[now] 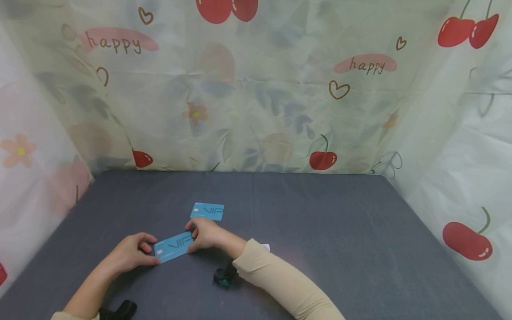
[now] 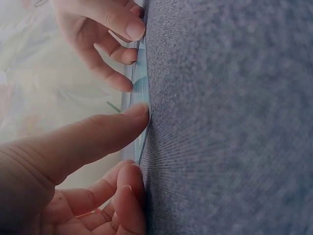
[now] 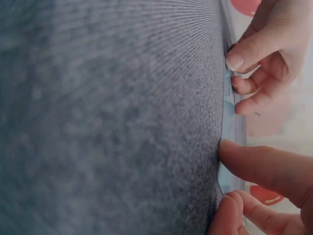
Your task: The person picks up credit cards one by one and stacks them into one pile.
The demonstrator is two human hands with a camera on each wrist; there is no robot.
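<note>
A blue VIP card (image 1: 173, 247) lies flat on the dark table, tilted slightly, its right end higher in the head view. My left hand (image 1: 130, 253) holds its left end between thumb and curled fingers, the thumb at the near corner. At the opposite end my right hand (image 1: 206, 233) grips the card, thumb on the near corner and fingers by the far one. Low in the left wrist view, the left thumb (image 2: 98, 139) presses the card's near edge (image 2: 141, 83). A second blue VIP card (image 1: 207, 211) lies just beyond the right hand.
The grey-blue table (image 1: 340, 231) meets a patterned cloth (image 1: 248, 111) behind and at both sides. A small pale pink object (image 1: 266, 246) shows partly behind the right sleeve (image 1: 284, 284). Black wrist-worn gear (image 1: 225, 274) hangs below the right wrist.
</note>
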